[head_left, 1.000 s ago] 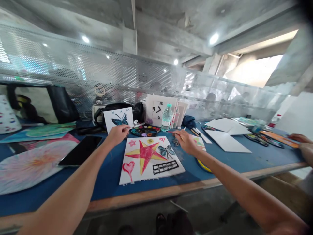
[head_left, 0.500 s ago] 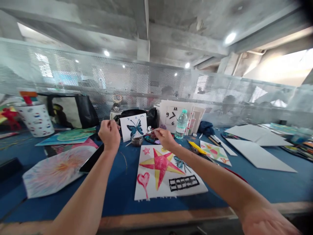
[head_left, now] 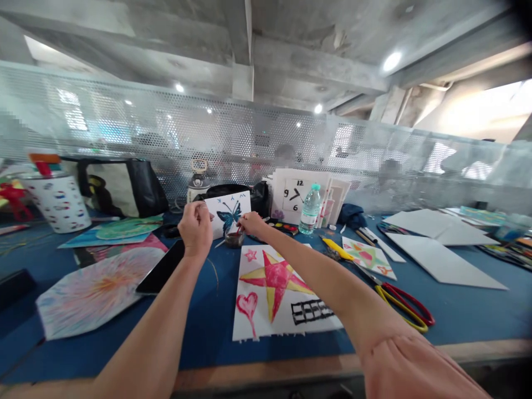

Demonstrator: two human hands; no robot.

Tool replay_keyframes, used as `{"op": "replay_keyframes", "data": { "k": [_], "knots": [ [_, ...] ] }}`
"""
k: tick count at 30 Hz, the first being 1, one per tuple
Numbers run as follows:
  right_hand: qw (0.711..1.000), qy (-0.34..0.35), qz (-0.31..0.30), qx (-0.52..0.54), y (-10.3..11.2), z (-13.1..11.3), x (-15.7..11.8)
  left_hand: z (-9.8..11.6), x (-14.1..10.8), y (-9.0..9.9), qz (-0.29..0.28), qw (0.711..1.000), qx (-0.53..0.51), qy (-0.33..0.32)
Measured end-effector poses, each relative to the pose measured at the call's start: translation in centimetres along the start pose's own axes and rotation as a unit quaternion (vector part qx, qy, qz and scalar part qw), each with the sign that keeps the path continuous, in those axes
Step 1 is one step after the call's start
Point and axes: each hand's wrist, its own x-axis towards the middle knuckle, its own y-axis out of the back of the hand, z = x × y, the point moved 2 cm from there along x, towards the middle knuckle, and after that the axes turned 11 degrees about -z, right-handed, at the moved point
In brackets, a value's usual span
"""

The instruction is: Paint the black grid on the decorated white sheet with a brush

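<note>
Painting (head_left: 286, 305): star (head_left: 277, 277), heart (head_left: 247, 303), black grid (head_left: 311, 312) done; white ground bare | right hand (head_left: 251, 223): gripping paintbrush (head_left: 239, 226) at cup (head_left: 235, 240), 11 o'clock | left hand (head_left: 196, 230): curled closed, contents unclear

Beyond and to the right of the right hand (head_left: 251, 224), a clock-face drawing (head_left: 295, 194) shows black numerals 12, 9 and 6. Between that hand and the left hand (head_left: 196, 226), a butterfly picture (head_left: 228, 213) carries blue letters resembling K, Y, W. The water bottle's (head_left: 310, 209) label is too small to read.
</note>
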Motion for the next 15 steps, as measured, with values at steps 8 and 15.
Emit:
{"op": "replay_keyframes", "data": {
  "k": [8, 15],
  "knots": [
    [0.998, 0.017, -0.055, 0.025, 3.2, -1.7, -1.4, -0.2, -0.5, -1.3, -0.051, 0.998, 0.011, -0.045],
    [0.988, 0.081, 0.074, 0.107, 10.5, -2.1, -4.0, -0.3, -0.7, -1.7, -0.065, 0.996, 0.027, -0.053]
  ]
}}
